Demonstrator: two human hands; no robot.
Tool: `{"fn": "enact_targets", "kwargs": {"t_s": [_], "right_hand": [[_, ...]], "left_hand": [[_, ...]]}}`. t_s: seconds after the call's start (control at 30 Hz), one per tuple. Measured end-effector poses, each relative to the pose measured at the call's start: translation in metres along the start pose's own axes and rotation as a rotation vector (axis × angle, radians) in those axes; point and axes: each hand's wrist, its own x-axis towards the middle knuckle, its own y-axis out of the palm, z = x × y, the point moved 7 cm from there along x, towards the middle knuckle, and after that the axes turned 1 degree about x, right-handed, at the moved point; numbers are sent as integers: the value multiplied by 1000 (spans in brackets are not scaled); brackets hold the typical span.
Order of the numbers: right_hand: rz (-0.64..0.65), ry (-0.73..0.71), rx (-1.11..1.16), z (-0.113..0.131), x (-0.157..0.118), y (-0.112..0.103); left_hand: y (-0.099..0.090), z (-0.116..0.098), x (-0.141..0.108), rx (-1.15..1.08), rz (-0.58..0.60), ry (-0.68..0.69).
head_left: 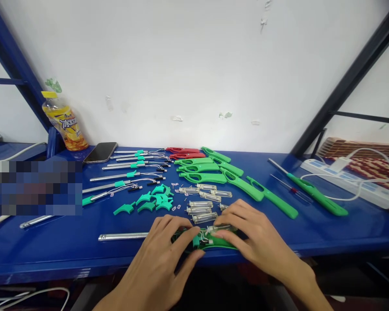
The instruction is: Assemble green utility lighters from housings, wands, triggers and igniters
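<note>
Head view: right grip (251,231) pinches clear tube (221,227).

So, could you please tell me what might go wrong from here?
The white wires lie close to the left hand and could get pinched or pulled. The shell lies near the front edge of the table, so a knock might send it off. Small pale bits lie loose beyond the hands and could be swept away.

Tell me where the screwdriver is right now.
In the head view, the screwdriver lies on the right side of the blue table, between a green handle shell on its left and a green lighter with a metal rod on its right.
</note>
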Motion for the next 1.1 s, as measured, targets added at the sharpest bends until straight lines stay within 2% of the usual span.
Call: {"fn": "enact_targets", "kwargs": {"t_s": [0.33,0.67,0.93,1.03,1.1], "right_hand": [[41,-52,14,5,-3,2],[57,-87,-133,14,-6,-1],[191,-24,-210,17,-8,0],[170,-8,-206,18,-8,-2],[97,12,-218,12,-7,-12]], "left_hand": [[-3,6,3,-101,-25,-21],[-2,-4,7,-12,43,58],[2,1,9,24,118,86],[3,2,8,42,127,113],[3,5,6,56,103,118]]}}
